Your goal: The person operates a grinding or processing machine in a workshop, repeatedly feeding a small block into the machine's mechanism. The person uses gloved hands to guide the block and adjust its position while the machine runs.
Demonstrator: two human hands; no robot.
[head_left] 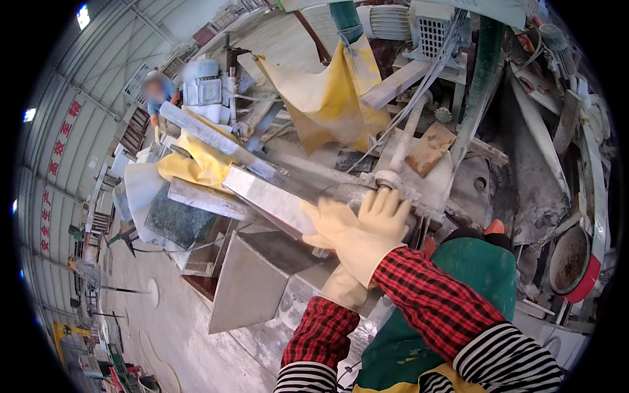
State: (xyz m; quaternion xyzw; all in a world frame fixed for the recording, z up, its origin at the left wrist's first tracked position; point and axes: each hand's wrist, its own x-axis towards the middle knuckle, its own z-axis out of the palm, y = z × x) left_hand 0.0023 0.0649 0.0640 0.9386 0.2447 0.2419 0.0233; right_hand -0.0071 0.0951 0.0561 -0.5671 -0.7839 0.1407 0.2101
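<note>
My hands, in cream rubber gloves, cross in front of me over the machine. My right hand point(364, 247) lies on top, over my left hand point(345, 288), and hides much of it. Spread fingers show at the upper left and upper right of the crossing; I see nothing held. The leftward fingers are beside the end of a long pale bar point(270, 195), and I cannot tell whether they touch it. Just beyond the other fingers is a round pipe fitting point(388, 179). A grey sheet-metal chute point(247, 283) stands left of the left hand.
Yellow sheeting point(321, 92) hangs ahead, with more yellow cloth point(196, 160) among planks at the left. Motors point(432, 33) and a green post point(481, 78) stand at the far right. A round pan point(569, 259) is at my right. Another person point(159, 98) is at the far left.
</note>
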